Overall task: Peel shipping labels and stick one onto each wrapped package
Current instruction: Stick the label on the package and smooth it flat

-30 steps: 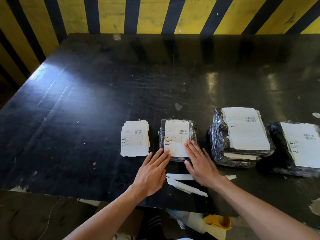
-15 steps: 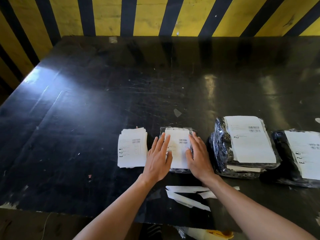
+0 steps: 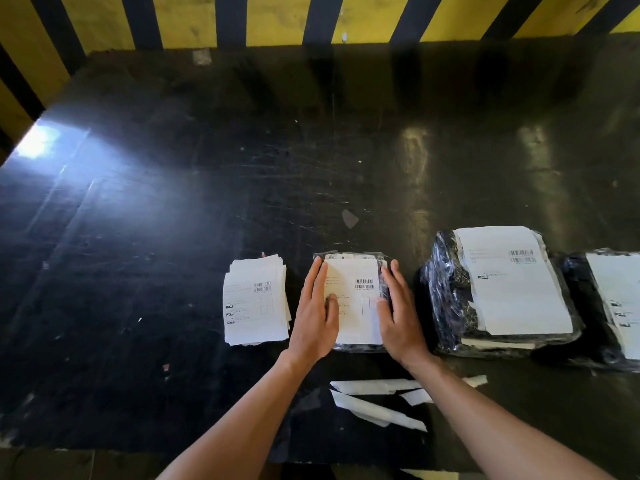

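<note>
Both hands lie flat with straight fingers on the small wrapped package [image 3: 353, 346] near the desk's [image 3: 173, 237] front edge — left hand [image 3: 317, 317] on the label's [image 3: 356, 306] left side, right hand [image 3: 398, 315] on its right. A stack of labels [image 3: 254, 301] sits just left; two labelled packages [image 3: 498, 292] lie to the right — peeled backing strips [image 3: 377, 400] nearer the person.

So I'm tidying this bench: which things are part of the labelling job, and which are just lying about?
Part of the job:
- label stack
- small package under left hand and right hand
- two labelled packages

Lying about:
- peeled backing strips
- paper scrap
</note>
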Demonstrator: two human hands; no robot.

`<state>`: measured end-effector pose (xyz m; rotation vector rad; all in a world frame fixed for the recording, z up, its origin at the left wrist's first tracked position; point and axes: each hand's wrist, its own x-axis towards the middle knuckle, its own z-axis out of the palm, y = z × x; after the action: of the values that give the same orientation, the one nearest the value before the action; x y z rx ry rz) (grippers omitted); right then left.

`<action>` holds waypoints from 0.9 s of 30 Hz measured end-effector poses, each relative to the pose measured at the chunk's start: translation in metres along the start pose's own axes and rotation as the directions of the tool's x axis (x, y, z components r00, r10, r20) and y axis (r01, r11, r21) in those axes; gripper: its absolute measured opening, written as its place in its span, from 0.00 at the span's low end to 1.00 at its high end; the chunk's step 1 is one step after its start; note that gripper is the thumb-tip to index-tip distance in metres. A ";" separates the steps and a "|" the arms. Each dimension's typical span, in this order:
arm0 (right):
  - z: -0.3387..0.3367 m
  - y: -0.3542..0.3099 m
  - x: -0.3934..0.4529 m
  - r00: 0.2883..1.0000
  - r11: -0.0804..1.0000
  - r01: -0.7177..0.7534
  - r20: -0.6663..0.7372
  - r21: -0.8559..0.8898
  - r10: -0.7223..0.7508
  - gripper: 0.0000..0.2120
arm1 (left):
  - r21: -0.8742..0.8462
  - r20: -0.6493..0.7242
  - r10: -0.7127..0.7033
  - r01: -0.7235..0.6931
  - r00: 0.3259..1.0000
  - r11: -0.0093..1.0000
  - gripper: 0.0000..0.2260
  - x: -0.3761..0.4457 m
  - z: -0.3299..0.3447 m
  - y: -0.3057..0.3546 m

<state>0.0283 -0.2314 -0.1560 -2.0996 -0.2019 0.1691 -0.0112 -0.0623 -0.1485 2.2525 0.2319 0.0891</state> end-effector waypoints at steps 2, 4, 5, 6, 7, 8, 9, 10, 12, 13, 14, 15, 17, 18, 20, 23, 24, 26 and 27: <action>-0.001 0.000 0.000 1.000 0.999 -0.008 0.010 0.033 0.008 0.28 | -0.005 -0.005 -0.006 0.006 1.000 1.000 0.27 0.000 0.000 0.000; -0.002 0.001 0.000 0.999 0.999 -0.018 0.030 0.050 0.016 0.28 | -0.016 0.012 -0.032 0.032 0.999 0.999 0.28 -0.001 -0.001 0.001; -0.003 0.001 0.000 0.999 0.998 -0.019 0.037 0.054 0.017 0.28 | -0.021 0.024 -0.037 0.038 0.999 0.999 0.28 -0.001 -0.002 0.001; -0.004 0.001 0.000 0.999 0.998 -0.016 0.042 0.055 0.014 0.28 | -0.023 0.036 -0.032 0.033 0.999 0.999 0.29 -0.001 -0.003 0.001; -0.005 0.002 0.000 0.999 0.998 -0.016 0.048 0.058 0.013 0.28 | -0.024 0.046 -0.021 0.022 0.999 0.999 0.30 -0.002 -0.004 0.002; -0.006 0.002 -0.001 0.998 0.998 -0.020 0.056 0.064 0.016 0.29 | -0.026 0.055 -0.009 0.011 0.998 1.000 0.31 -0.002 -0.005 0.001; -0.006 0.002 -0.001 0.998 0.997 -0.025 0.065 0.072 0.020 0.29 | -0.032 0.059 0.003 -0.001 0.998 0.999 0.31 -0.003 -0.006 0.001; -0.007 0.002 -0.001 0.997 0.997 -0.027 0.073 0.079 0.022 0.29 | -0.042 0.060 0.015 -0.012 0.998 0.999 0.32 -0.003 -0.007 0.000; -0.007 0.000 -0.002 0.997 0.996 -0.029 0.080 0.087 0.022 0.30 | -0.066 0.062 0.030 -0.026 0.998 0.997 0.34 -0.003 -0.007 -0.001; -0.006 -0.002 -0.002 0.997 0.996 -0.028 0.078 0.090 0.021 0.31 | -0.076 0.060 0.035 -0.030 0.998 0.997 0.35 -0.004 -0.007 -0.001; -0.005 -0.004 -0.003 0.997 0.995 -0.032 0.075 0.091 0.025 0.31 | -0.087 0.051 0.037 -0.033 0.998 0.996 0.35 -0.004 -0.005 0.000; -0.005 -0.006 -0.003 0.997 0.995 -0.038 0.072 0.091 0.031 0.31 | -0.100 0.039 0.037 -0.033 0.999 0.994 0.36 -0.005 -0.004 0.002; -0.004 -0.008 -0.004 0.997 0.995 -0.051 0.070 0.091 0.045 0.32 | -0.123 0.012 0.039 -0.037 0.999 0.992 0.36 -0.006 -0.002 0.007; -0.004 -0.010 -0.004 0.996 0.994 -0.058 0.070 0.093 0.052 0.32 | -0.130 0.002 0.039 -0.038 0.999 0.991 0.36 -0.006 -0.002 0.009; -0.006 -0.014 -0.004 0.996 0.992 -0.075 0.065 0.100 0.069 0.31 | -0.132 -0.005 0.034 -0.034 0.999 0.991 0.36 -0.007 -0.002 0.012; -0.011 -0.024 -0.005 0.993 0.983 -0.114 0.055 0.146 0.107 0.30 | -0.156 -0.012 0.013 -0.015 1.000 0.988 0.36 -0.008 -0.005 0.020; -0.012 -0.027 -0.005 0.992 0.979 -0.122 0.054 0.163 0.115 0.30 | -0.168 -0.017 0.000 -0.003 1.000 0.986 0.36 -0.009 -0.007 0.022; -0.015 -0.031 -0.005 0.991 0.976 -0.129 0.049 0.177 0.122 0.30 | -0.177 -0.024 -0.030 0.025 0.999 0.984 0.36 -0.010 -0.010 0.026; -0.017 -0.033 -0.005 0.991 0.975 -0.130 0.049 0.179 0.123 0.29 | -0.174 -0.025 -0.047 0.042 0.999 0.984 0.36 -0.011 -0.012 0.029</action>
<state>0.0242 -0.2299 -0.1194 -1.9288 -0.0719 0.2930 -0.0196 -0.0732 -0.1185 2.0732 0.2794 0.1137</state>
